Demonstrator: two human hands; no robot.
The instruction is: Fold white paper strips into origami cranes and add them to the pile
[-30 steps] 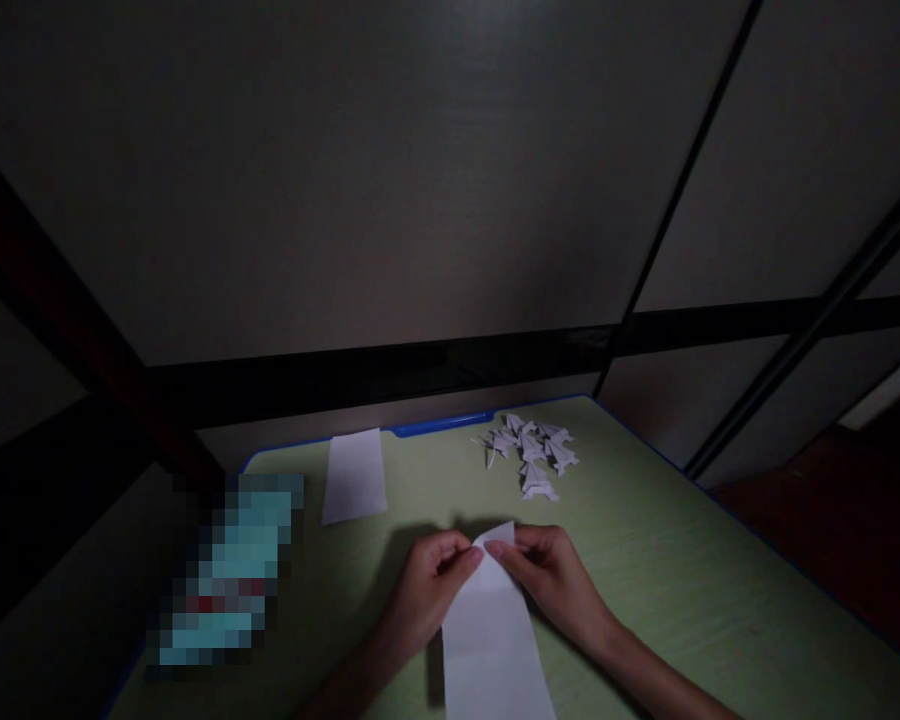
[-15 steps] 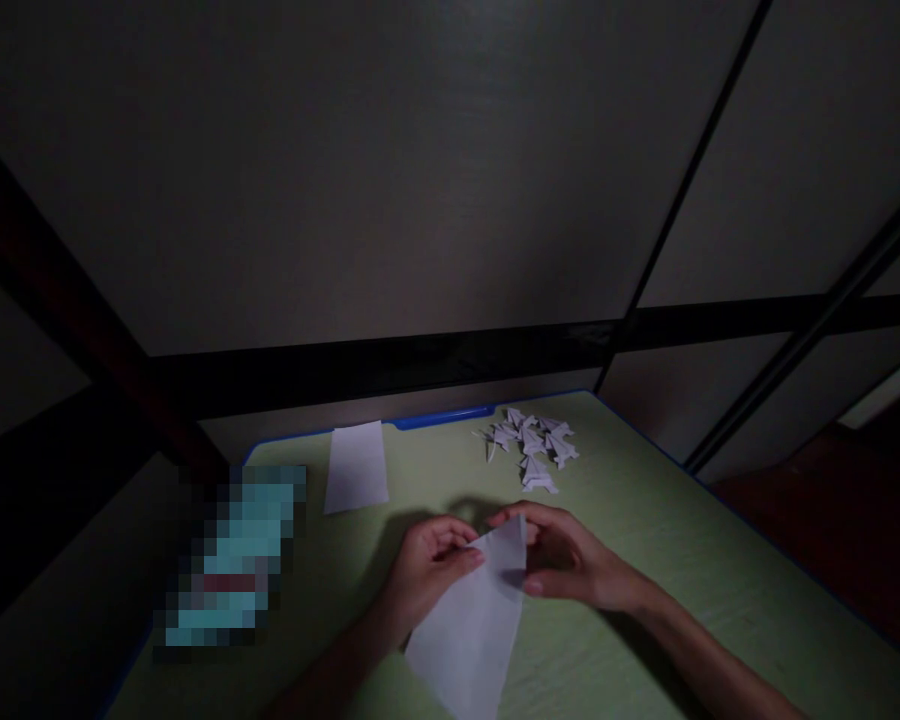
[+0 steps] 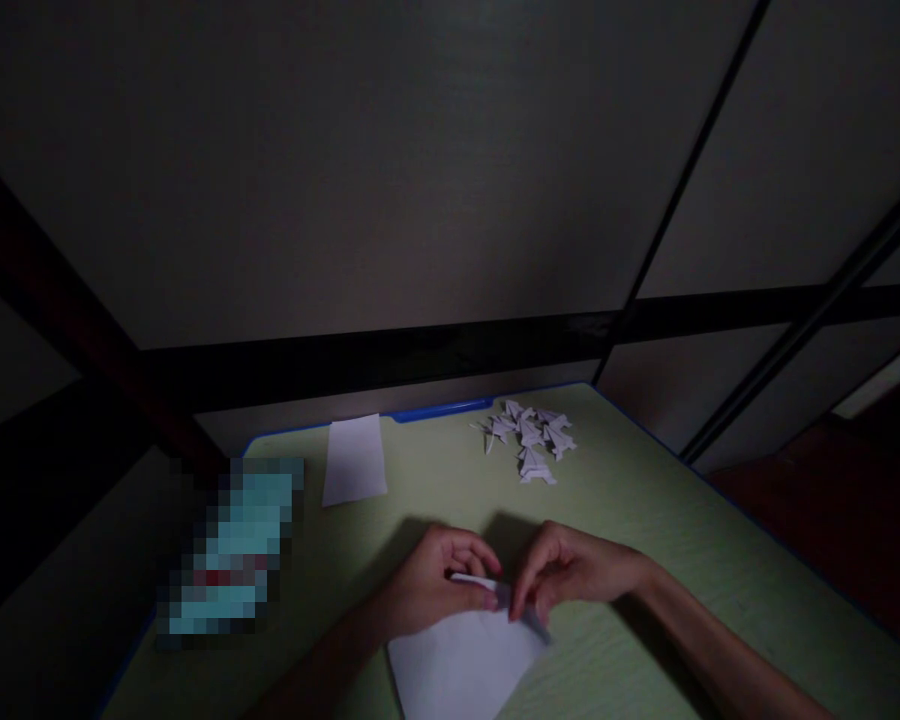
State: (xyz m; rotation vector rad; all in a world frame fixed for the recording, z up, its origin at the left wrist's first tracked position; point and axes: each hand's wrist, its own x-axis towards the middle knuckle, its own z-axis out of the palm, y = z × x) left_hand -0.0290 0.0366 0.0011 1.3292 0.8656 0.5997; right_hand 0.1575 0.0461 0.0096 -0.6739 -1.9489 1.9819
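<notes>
A white sheet of paper (image 3: pixel 465 665) lies low in the head view, its far edge bent over and the near part cut off by the frame. My left hand (image 3: pixel 446 580) is closed on that far edge, thumb on top and fingers behind. From the right, my right hand (image 3: pixel 562 575) pinches the bent part of the same edge, with thumb and forefinger close together. Beyond the hands sits a group of several folded white paper figures (image 3: pixel 532 435).
A flat stack or sheet of white paper (image 3: pixel 354 462) rests at the back left of the green table (image 3: pixel 615 480). A blurred-out teal item (image 3: pixel 232 550) is at the left edge. Behind the table stand dark-banded panels (image 3: pixel 390 200).
The paper has turned and come down nearer the table, its pointed upper corner now bent over. My right hand has moved lower and closed from a wide grip to a pinch.
</notes>
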